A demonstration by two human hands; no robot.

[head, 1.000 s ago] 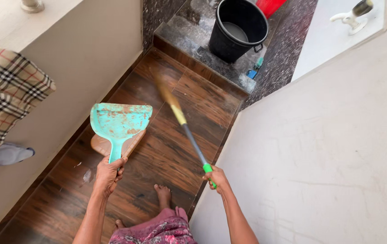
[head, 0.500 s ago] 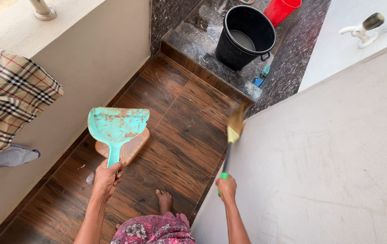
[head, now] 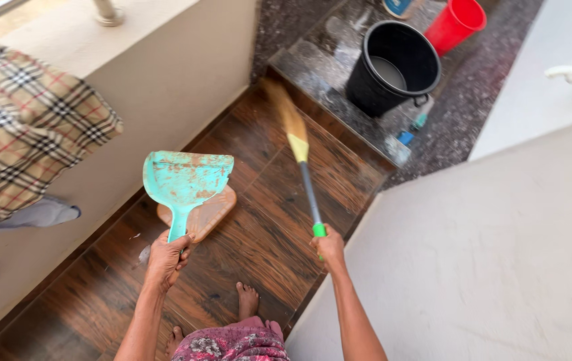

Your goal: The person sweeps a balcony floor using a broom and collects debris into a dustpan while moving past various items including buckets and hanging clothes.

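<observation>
A turquoise dustpan [head: 187, 182] is held by its handle in the left hand [head: 167, 259], the grip closed around the handle's lower end. The pan is raised above the dark wooden floor [head: 259, 220], its scoop turned towards the camera; brown dirt stains are seen on its inner face, but no loose heap of sweepings can be made out in it. Just behind the pan, a small wooden board [head: 209, 212] lies flat on the floor.

A broom [head: 299, 160] is held in the right hand [head: 329, 249], the grip closed on the green end of its grey shaft. The straw-coloured bristles are blurred and are pointed towards the stone step [head: 339, 80].

On the speckled dark stone beyond the step, a black bucket [head: 393, 70] stands upright; a shallow pool of pale water is seen at its bottom. Just beside it, at the upper right, a red bucket [head: 456, 23] stands, its inside hidden from view. A clear plastic bottle with a blue cap [head: 403, 144] lies on its side near the black bucket's base; its contents cannot be told.

A checked cloth [head: 25, 124] is draped over the pale wall at the left. Bare feet [head: 246, 301] are seen on the floor between the arms.
</observation>
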